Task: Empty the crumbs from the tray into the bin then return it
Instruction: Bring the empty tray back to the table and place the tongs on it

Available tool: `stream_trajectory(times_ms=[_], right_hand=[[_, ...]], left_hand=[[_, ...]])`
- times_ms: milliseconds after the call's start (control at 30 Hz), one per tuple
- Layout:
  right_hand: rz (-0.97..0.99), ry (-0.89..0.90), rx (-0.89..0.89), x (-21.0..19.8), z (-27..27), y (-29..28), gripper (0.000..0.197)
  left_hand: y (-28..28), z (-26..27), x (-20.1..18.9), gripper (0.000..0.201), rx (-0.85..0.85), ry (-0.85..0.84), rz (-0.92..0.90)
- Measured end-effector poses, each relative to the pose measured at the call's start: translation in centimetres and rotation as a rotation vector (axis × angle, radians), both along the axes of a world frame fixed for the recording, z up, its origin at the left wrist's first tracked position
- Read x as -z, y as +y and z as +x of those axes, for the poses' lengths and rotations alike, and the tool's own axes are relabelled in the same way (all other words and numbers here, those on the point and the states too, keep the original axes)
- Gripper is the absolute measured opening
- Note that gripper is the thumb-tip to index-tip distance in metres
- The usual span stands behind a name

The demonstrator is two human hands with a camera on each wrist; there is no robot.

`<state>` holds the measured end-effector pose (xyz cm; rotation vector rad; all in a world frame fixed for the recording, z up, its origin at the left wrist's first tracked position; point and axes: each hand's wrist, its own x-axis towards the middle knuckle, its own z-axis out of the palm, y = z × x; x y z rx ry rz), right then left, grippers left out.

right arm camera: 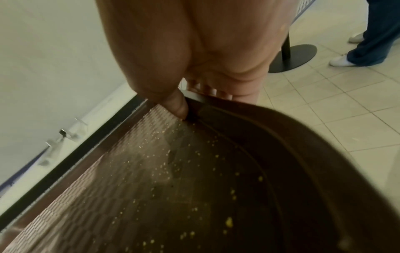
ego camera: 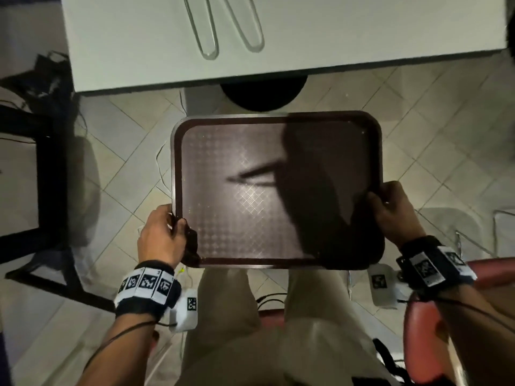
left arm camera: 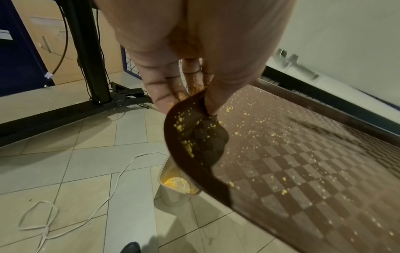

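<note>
The left hand (ego camera: 160, 238) pinches the near-left corner of the brown plastic tray (ego camera: 276, 188), thumb on top. The tray hangs level over the floor, before the white bench (ego camera: 278, 37), crumbs (left arm camera: 270, 137) clinging. It looks light, stiff and slick; opposite edges suit it. The right hand (ego camera: 393, 208) grasps the right rim.

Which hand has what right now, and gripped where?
Both hands hold the brown tray. The left hand grips its near-left corner rim, thumb on top; the right hand grips the right edge rim near the near corner.
</note>
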<state>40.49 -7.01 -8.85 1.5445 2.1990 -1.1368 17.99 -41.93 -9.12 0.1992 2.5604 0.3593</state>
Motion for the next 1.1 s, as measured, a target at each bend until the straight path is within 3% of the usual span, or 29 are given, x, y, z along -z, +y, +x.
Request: stream_trajectory(times_ms=[233, 467, 767, 1100], right_hand=[[0.067, 0.101, 0.039, -6.5, 0.4, 3.8, 0.017], [0.171, 0.118, 0.009, -9.9, -0.3, 11.2, 0.023], [0.211, 0.113, -0.033, -11.4, -2.7, 20.5, 0.021], [0.205, -0.050, -0.023, -10.8, -8.7, 28.7, 0.018]], left_hand=[[3.5, 0.8, -7.2, 0.034, -0.053, 0.055, 0.076], [10.8, 1.5, -10.6, 0.033, -0.111, 0.092, 0.126], [19.3, -0.6, -12.1, 0.034, -0.106, 0.126, 0.163], [28.0, -8.3, -11.3, 0.035, -0.055, 0.078, 0.118]])
